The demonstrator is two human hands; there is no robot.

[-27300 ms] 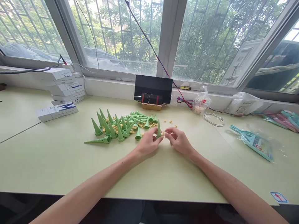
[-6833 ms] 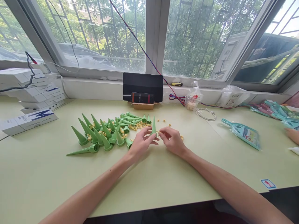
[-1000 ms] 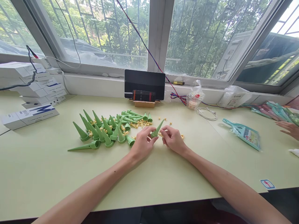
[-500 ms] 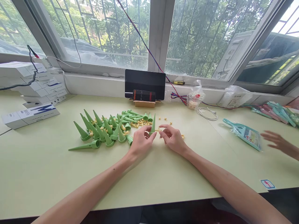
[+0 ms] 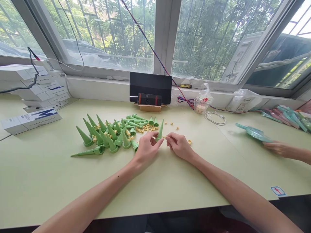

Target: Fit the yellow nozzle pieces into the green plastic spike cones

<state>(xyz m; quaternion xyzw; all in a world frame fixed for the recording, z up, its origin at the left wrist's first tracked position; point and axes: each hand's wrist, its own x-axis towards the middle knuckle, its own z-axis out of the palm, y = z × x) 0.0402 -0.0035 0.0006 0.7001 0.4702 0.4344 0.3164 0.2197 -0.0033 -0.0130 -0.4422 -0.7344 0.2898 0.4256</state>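
Observation:
My left hand [image 5: 148, 146] is closed around the base of a green plastic spike [image 5: 160, 130], which stands nearly upright with its tip pointing up. From the right, my right hand [image 5: 179, 145] pinches a small yellow plastic part [image 5: 163, 137] against the side of the spike near its base. Whether the part sits inside the spike cannot be made out. Left of my hands lies a pile of green spikes [image 5: 111, 132], some upright and some on their sides. Small yellow parts [image 5: 143, 129] are mixed among them, and a few loose yellow pieces [image 5: 177, 128] lie beyond my right hand.
At the right, another person's hand [image 5: 279, 149] holds a wrapped teal dustpan [image 5: 254, 132]. A dark tablet [image 5: 150, 84] and a phone [image 5: 149, 99] stand at the back. White boxes [image 5: 32, 120] are on the left; a white cable [image 5: 215, 118] and plastic bag [image 5: 202, 102] lie back right.
My right hand's fingers have closed in more around the yellow part, and the spike leans slightly more to the right. The other person's hand has grasped and lifted the edge of the dustpan.

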